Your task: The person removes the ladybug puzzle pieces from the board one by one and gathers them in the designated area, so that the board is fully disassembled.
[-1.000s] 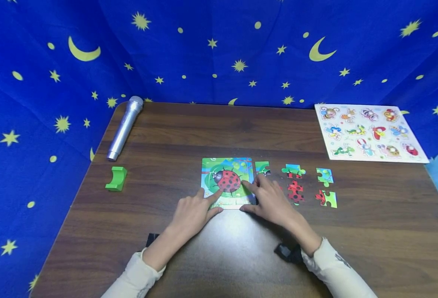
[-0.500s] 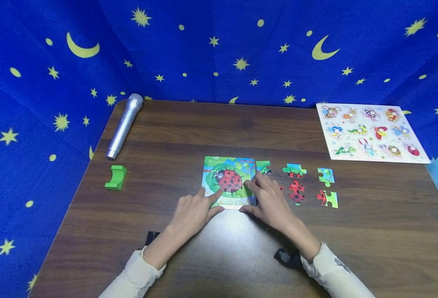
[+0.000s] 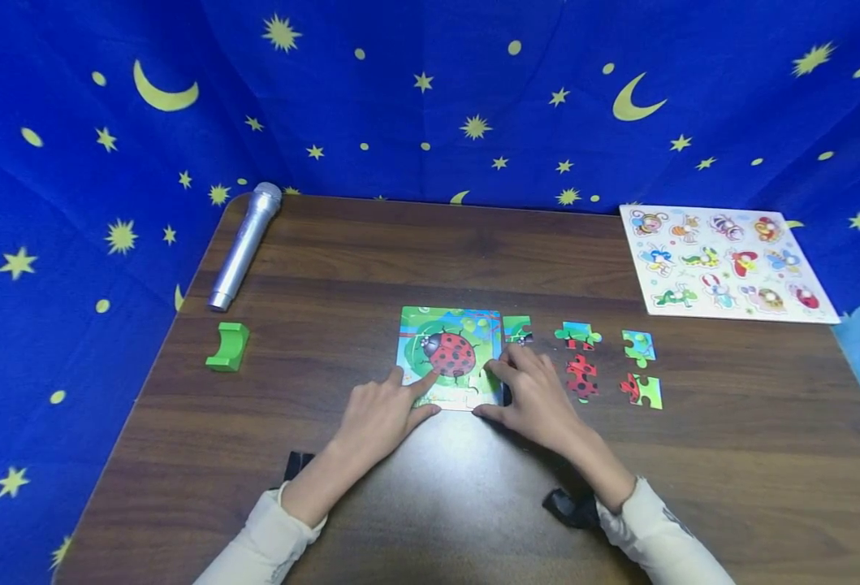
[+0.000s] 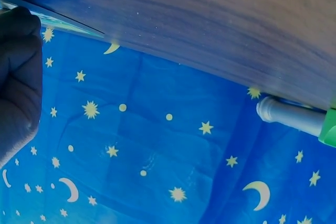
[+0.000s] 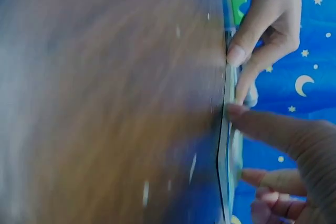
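Observation:
A square ladybug jigsaw puzzle [image 3: 447,353] lies flat on the wooden table between both hands. The index finger of my left hand [image 3: 378,413] stretches onto the picture's lower part, with the thumb at the near edge. On the other side, my right hand [image 3: 535,398] touches the lower right area with its index finger, where a piece outline shows, and its thumb meets the near edge. In the right wrist view both thumbs lie along the puzzle's rim [image 5: 229,90]. Right of the board lie several loose pieces, including a red spotted piece [image 3: 581,378]; one is partly covered by the right hand.
A silver toy microphone [image 3: 245,250] lies at the back left, with a green curved block [image 3: 229,347] nearer. A white insect peg board [image 3: 725,264] lies at the back right. Behind the table [image 3: 371,260] hangs a blue star-patterned curtain [image 3: 386,106].
My right index finger has slid slightly right on the puzzle, showing more of the lower right piece's outline. The left hand stays where it was.

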Demonstrator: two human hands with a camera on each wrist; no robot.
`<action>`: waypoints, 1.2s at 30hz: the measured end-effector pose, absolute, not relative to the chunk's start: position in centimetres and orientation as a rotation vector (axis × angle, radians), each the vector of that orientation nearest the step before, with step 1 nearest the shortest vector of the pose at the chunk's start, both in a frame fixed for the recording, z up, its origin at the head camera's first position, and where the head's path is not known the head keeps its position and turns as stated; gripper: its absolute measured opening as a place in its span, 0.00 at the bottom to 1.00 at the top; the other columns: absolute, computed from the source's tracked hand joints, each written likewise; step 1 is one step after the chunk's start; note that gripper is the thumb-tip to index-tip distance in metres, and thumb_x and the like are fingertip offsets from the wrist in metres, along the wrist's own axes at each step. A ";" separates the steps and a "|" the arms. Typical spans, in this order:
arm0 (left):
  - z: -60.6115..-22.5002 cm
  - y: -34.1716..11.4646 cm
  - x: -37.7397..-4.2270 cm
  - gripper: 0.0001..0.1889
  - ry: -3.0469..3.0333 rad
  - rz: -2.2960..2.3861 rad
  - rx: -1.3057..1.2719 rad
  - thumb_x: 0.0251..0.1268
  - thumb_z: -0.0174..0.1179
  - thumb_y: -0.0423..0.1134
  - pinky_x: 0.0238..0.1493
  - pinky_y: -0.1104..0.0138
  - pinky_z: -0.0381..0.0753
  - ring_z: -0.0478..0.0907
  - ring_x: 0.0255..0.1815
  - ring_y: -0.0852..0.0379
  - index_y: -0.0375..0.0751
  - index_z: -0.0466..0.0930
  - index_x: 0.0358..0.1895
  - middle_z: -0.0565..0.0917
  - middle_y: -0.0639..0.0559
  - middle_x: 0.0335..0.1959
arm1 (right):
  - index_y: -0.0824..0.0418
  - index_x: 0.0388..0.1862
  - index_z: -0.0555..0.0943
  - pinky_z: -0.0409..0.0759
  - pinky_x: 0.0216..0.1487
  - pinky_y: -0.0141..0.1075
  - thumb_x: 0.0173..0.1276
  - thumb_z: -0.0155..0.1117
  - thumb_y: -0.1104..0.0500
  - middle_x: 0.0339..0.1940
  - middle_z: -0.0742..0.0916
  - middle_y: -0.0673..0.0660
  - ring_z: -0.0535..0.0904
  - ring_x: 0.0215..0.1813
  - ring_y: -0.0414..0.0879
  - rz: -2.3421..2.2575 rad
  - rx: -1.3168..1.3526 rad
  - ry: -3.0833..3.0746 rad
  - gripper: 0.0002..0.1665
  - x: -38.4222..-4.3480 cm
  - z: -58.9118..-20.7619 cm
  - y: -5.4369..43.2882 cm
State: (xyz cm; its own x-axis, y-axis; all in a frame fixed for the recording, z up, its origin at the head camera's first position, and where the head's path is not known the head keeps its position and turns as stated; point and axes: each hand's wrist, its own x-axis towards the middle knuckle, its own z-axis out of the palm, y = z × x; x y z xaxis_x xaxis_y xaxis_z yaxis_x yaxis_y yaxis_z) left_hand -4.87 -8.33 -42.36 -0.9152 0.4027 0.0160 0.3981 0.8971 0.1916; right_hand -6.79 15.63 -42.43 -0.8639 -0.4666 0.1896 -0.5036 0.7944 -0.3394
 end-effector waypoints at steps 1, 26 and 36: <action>-42.4 -8.3 -4.9 0.27 3.037 0.299 0.642 0.66 0.57 0.63 0.15 0.63 0.68 0.66 0.13 0.55 0.62 0.77 0.66 0.84 0.38 0.40 | 0.64 0.47 0.86 0.63 0.42 0.41 0.44 0.84 0.42 0.38 0.76 0.53 0.68 0.39 0.46 0.590 0.802 -2.874 0.36 -6.8 -42.4 15.9; -42.2 -8.2 -5.5 0.27 3.000 0.407 0.659 0.62 0.64 0.59 0.13 0.68 0.60 0.59 0.13 0.61 0.57 0.80 0.63 0.76 0.50 0.26 | 0.60 0.47 0.88 0.58 0.43 0.38 0.35 0.87 0.49 0.37 0.73 0.45 0.65 0.40 0.35 0.499 0.801 -2.827 0.36 -2.6 -42.3 32.3; -41.8 -8.2 -5.8 0.29 2.990 0.419 0.683 0.60 0.68 0.58 0.13 0.70 0.57 0.56 0.14 0.62 0.53 0.80 0.64 0.73 0.52 0.25 | 0.57 0.50 0.88 0.55 0.42 0.35 0.38 0.87 0.49 0.37 0.72 0.44 0.62 0.39 0.35 0.451 0.692 -2.939 0.36 -1.5 -42.4 35.3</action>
